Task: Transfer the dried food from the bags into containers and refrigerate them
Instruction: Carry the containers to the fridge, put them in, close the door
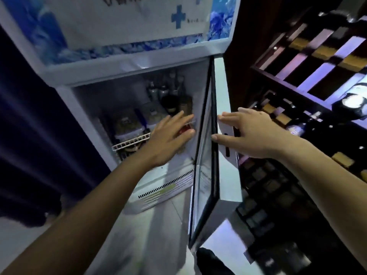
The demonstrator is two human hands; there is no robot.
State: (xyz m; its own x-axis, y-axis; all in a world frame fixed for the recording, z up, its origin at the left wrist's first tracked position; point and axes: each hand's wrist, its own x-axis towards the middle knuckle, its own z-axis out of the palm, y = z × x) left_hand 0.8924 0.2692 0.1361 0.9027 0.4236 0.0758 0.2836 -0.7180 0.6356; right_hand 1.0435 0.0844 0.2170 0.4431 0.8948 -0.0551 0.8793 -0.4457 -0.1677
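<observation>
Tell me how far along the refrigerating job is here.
Mostly done: filled containers already sit on the fridge's wire shelf. In hand: the empty left hand is at the fridge opening, while the open right hand rests on the door. Left: shutting that door.

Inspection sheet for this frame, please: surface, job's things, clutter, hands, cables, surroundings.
Surface: white wire shelf inside the open fridge.
Job's things: two clear containers of brownish food on the shelf.
Clutter: bottles at the back; a red item, partly hidden.
Hands: left hand open, reaching in, holding nothing; right hand open at the glass door edge.
Cables: nothing seen.
Surroundings: dark shelving to the right, tiled floor below.
</observation>
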